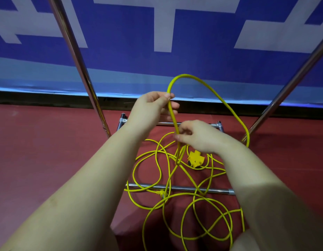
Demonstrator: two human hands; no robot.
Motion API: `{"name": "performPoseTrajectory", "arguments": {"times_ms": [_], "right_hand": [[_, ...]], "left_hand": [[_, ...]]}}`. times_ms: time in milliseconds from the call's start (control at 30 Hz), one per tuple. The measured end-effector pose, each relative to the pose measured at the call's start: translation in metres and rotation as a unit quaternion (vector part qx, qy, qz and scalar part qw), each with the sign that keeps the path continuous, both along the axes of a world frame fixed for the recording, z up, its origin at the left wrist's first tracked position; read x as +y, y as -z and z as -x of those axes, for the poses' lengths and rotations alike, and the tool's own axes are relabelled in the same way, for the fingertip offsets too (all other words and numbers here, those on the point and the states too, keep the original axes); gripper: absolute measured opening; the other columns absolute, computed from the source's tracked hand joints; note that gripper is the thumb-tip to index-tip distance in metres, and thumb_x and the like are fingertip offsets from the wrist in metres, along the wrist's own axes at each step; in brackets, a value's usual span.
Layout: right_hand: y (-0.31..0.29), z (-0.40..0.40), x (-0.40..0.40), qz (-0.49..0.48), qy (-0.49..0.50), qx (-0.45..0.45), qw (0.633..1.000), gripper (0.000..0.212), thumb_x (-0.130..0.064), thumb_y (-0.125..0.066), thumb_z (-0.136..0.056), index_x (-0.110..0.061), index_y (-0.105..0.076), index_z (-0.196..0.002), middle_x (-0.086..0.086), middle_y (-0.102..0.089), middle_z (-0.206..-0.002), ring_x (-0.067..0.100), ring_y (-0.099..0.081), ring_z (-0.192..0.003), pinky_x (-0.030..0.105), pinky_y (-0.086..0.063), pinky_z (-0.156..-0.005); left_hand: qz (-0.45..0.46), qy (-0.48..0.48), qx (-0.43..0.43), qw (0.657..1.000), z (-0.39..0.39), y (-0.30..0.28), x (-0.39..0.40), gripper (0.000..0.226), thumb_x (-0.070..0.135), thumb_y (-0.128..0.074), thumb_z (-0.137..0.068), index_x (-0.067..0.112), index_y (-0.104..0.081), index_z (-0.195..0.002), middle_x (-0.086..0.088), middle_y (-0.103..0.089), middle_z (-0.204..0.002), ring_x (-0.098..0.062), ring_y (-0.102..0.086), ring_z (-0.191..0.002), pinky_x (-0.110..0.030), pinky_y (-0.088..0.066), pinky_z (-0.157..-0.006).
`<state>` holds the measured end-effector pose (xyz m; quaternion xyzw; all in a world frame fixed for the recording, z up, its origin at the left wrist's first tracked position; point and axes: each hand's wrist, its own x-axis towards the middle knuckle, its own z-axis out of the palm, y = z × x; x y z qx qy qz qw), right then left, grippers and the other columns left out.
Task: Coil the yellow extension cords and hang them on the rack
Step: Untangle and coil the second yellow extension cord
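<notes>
1. Step in hand: first loop of the yellow cord (214,93) is being formed, held up betw. the rack uprights (79,69).
2. Cord is pinched by left hand (153,107) fingers at loop top; right hand (197,136) fingers are curled round it lower down.
3. Rest of cord is left tangled on the floor (48,151) w/ the socket block (195,159), across the rack base bar (184,188).
4. Next, prob.: more slack to be drawn up and a second loop laid in left hand; tangles to be freed first.

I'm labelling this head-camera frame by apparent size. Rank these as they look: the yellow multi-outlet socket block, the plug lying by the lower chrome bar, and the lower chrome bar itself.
1. Lower chrome bar, longest by far, spanning the rack base.
2. Yellow multi-outlet socket block, partly hidden behind the right hand, so its true extent is unsure.
3. Plug, smallest.
</notes>
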<state>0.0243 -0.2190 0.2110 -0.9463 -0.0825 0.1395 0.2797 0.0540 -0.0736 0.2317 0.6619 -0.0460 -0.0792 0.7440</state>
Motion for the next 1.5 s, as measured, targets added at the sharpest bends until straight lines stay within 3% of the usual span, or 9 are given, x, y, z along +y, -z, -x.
{"name": "performPoseTrajectory", "arguments": {"times_ms": [200,367,533,833,967,1067,1200,1367,1500], "right_hand": [[-0.015,-0.006,-0.004,-0.206,0.110,-0.043,0.971,0.018,-0.020,-0.051,-0.095,-0.007,-0.060,-0.087,0.012,-0.068,-0.077,0.015,-0.059,-0.057,0.031,-0.050,-0.062],[-0.036,-0.007,-0.014,-0.442,0.233,-0.068,0.864,0.021,-0.021,-0.045,-0.098,-0.019,-0.060,-0.083,-0.001,-0.065,-0.069,0.002,-0.056,-0.045,0.017,-0.052,-0.053],[-0.037,-0.008,-0.017,-0.548,0.257,-0.048,0.794,0.017,-0.021,-0.044,-0.099,-0.018,-0.060,-0.093,-0.003,-0.069,-0.075,0.007,-0.065,-0.059,0.023,-0.056,-0.064],[-0.005,0.000,-0.009,-0.116,0.039,0.048,0.991,0.018,-0.022,-0.072,-0.080,-0.013,-0.064,-0.095,0.002,-0.068,-0.085,0.012,-0.061,-0.077,0.034,-0.052,-0.079],[-0.004,-0.003,-0.004,-0.111,0.028,-0.040,0.993,0.011,-0.021,-0.067,-0.085,-0.012,-0.062,-0.088,0.004,-0.064,-0.077,0.016,-0.057,-0.070,0.035,-0.049,-0.071],[-0.015,-0.005,-0.002,-0.300,0.098,-0.041,0.948,0.012,-0.016,-0.055,-0.093,-0.017,-0.055,-0.081,0.002,-0.064,-0.073,0.010,-0.062,-0.063,0.026,-0.051,-0.065],[-0.030,-0.006,-0.008,-0.510,0.200,0.000,0.836,0.022,-0.015,-0.046,-0.097,-0.010,-0.049,-0.076,0.001,-0.061,-0.065,0.013,-0.069,-0.061,0.026,-0.057,-0.063],[-0.035,-0.007,-0.010,-0.590,0.216,0.022,0.778,0.016,-0.019,-0.045,-0.097,-0.011,-0.055,-0.088,0.001,-0.065,-0.071,0.018,-0.071,-0.073,0.029,-0.058,-0.069],[-0.024,-0.004,-0.011,-0.405,0.163,0.032,0.899,0.021,-0.024,-0.058,-0.090,-0.019,-0.058,-0.110,-0.001,-0.067,-0.099,0.008,-0.066,-0.085,0.024,-0.052,-0.079]], "left_hand": [[-0.067,0.077,0.045,0.994,-0.003,0.007,0.006,0.019,0.025,-0.050,-0.097,0.019,-0.056,-0.114,-0.001,-0.067,-0.103,-0.014,-0.063,-0.095,-0.023,-0.049,-0.080],[-0.318,0.263,-0.014,0.911,0.005,0.023,0.003,0.015,0.031,-0.056,-0.094,0.022,-0.066,-0.101,0.005,-0.067,-0.090,-0.005,-0.058,-0.078,-0.028,-0.046,-0.082],[-0.368,0.217,-0.099,0.899,0.005,0.021,0.000,0.021,0.025,-0.051,-0.097,0.012,-0.067,-0.093,-0.006,-0.070,-0.091,-0.020,-0.065,-0.084,-0.036,-0.051,-0.088],[-0.070,0.002,-0.003,0.998,0.001,0.006,0.001,0.025,0.019,-0.043,-0.100,0.011,-0.059,-0.082,0.001,-0.068,-0.070,-0.007,-0.063,-0.049,-0.018,-0.054,-0.056],[0.014,-0.001,0.017,1.000,0.000,0.001,0.001,0.020,0.018,-0.042,-0.101,0.015,-0.059,-0.091,0.002,-0.071,-0.081,-0.006,-0.066,-0.060,-0.019,-0.053,-0.063],[0.026,0.055,0.023,0.998,-0.001,0.005,0.003,0.013,0.020,-0.049,-0.097,0.021,-0.060,-0.105,-0.004,-0.070,-0.104,-0.017,-0.069,-0.093,-0.031,-0.052,-0.089],[-0.147,0.166,-0.060,0.973,0.005,0.013,0.005,0.017,0.022,-0.060,-0.092,0.024,-0.065,-0.107,0.002,-0.071,-0.109,-0.008,-0.064,-0.105,-0.025,-0.045,-0.099],[-0.273,0.058,-0.163,0.946,-0.001,0.016,0.006,0.012,0.021,-0.057,-0.094,0.029,-0.063,-0.087,0.005,-0.070,-0.088,-0.012,-0.066,-0.086,-0.037,-0.050,-0.090],[-0.207,-0.060,-0.120,0.969,-0.003,0.015,0.004,0.017,0.021,-0.058,-0.093,0.021,-0.067,-0.078,0.005,-0.070,-0.074,-0.011,-0.065,-0.064,-0.021,-0.053,-0.068]]}}
